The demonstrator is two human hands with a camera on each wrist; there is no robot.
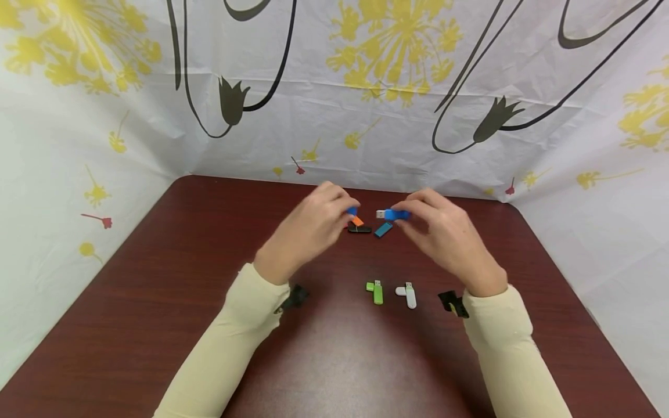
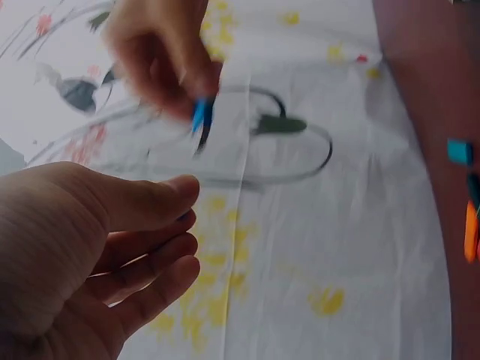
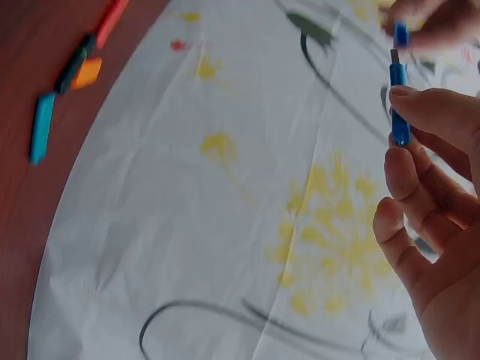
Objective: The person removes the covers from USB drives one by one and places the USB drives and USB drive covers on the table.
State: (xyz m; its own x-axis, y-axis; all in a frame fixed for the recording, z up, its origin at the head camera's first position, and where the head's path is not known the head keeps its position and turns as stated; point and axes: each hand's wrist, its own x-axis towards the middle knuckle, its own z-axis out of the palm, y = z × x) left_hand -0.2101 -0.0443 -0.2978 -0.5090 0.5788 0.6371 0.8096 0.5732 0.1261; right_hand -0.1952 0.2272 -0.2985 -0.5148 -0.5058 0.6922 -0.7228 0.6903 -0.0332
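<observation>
My right hand (image 1: 444, 232) pinches a blue USB flash drive (image 1: 395, 214) above the table, its bare metal plug facing left. Across a small gap, the left hand (image 1: 319, 223) holds a small blue cap (image 1: 352, 211) between thumb and fingertips. Most of that cap is hidden by the fingers; it shows again in the right wrist view as a blue piece (image 3: 401, 34) beyond the plug. Plug and cap are apart. Nearer me on the table lie a green flash drive (image 1: 378, 293) and a white flash drive (image 1: 410, 297), both uncapped, each with its cap beside it.
Behind the hands lie a teal stick (image 1: 383, 230), a black one (image 1: 359, 230), an orange one (image 1: 358, 221) and a red one (image 3: 112, 22), close together. The dark red table (image 1: 130, 290) meets patterned white sheeting (image 1: 292, 133) at the back and sides.
</observation>
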